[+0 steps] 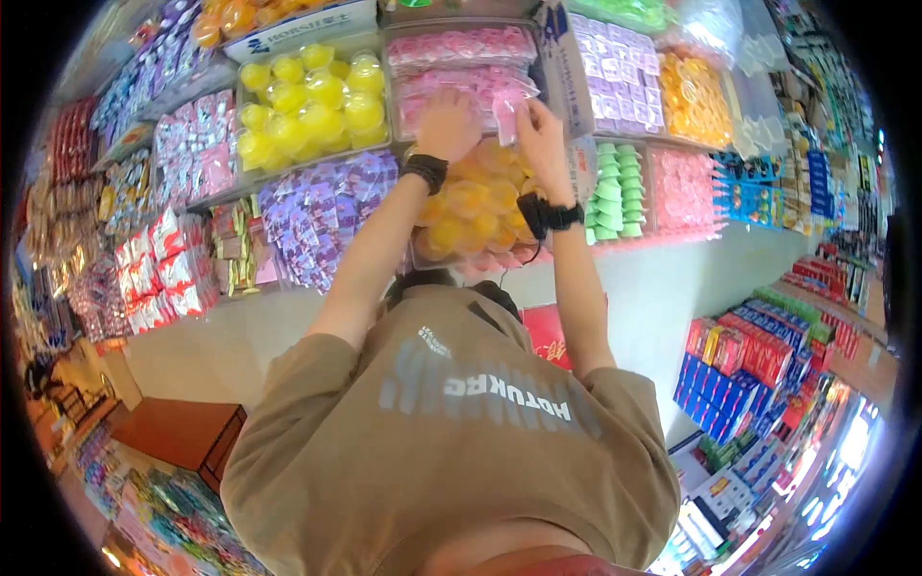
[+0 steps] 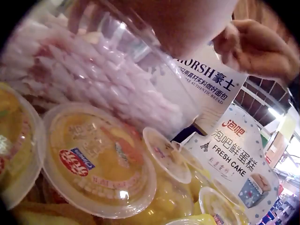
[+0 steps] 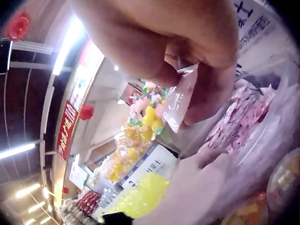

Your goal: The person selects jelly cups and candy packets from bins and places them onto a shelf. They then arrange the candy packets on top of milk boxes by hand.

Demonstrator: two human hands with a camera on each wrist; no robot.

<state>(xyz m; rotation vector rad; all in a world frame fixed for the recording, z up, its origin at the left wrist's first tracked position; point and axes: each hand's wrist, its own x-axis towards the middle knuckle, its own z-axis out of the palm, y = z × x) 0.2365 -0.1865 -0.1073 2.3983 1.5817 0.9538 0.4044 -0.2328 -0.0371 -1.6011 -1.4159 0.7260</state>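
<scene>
My right hand is above the right side of a bin of small pink-wrapped packets. Between its thumb and fingers it pinches one small, clear-and-pinkish packet, raised over the pile. My left hand reaches into the same bin, its fingers extended on the pink packets; in the right wrist view, its fingertips touch the packets' near side. Just in front of the bin, lidded cups of yellow-orange fruit jelly sit below both wrists.
Yellow round cups fill the bin to the left, with purple packets nearer. On the right are a printed cardboard divider, green cone-shaped packs and a bin of orange sweets. Stacked boxes stand at the lower right.
</scene>
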